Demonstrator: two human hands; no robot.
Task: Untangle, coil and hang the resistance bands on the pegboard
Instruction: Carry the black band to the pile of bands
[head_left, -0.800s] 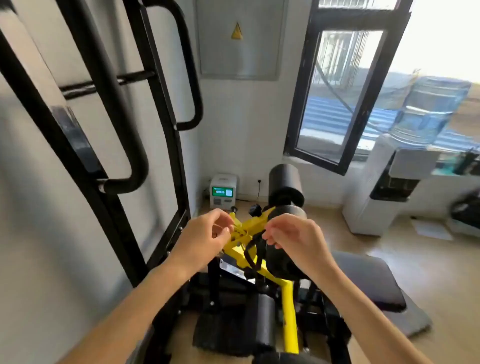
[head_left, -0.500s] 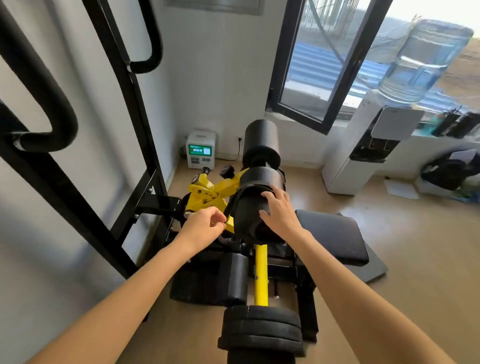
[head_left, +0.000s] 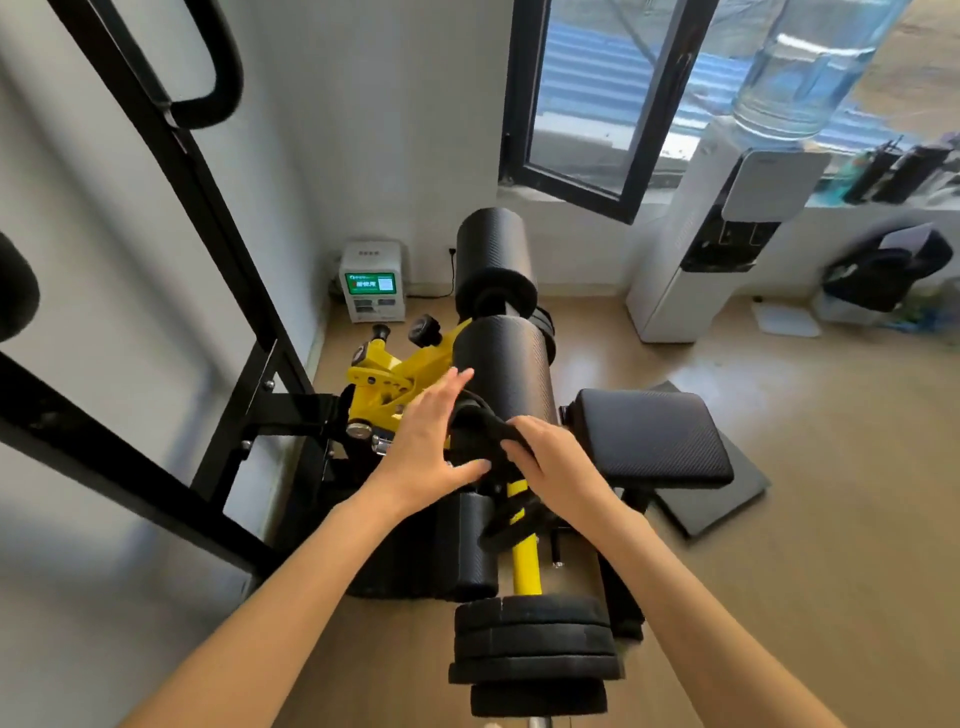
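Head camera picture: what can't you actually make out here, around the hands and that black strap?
- Black strap: the right hand covers part of it; the rest merges with dark machine parts below, so its full run is unclear.
- Right hand's fingers: curled over the strap, tips hidden.
- Pegboard: not in the head view.
- Weight plates: bottom edge cuts off what is below them.
- Charger screen: text too small.

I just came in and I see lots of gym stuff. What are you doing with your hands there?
A person is working a black resistance band loose from a yellow and black exercise machine. The right hand grips the band where it is caught around the nearer foam roller pad. The left hand is open, fingers straight, beside the roller. Part of the band hangs down by the yellow bar. No pegboard is in view, so nothing is hung yet.
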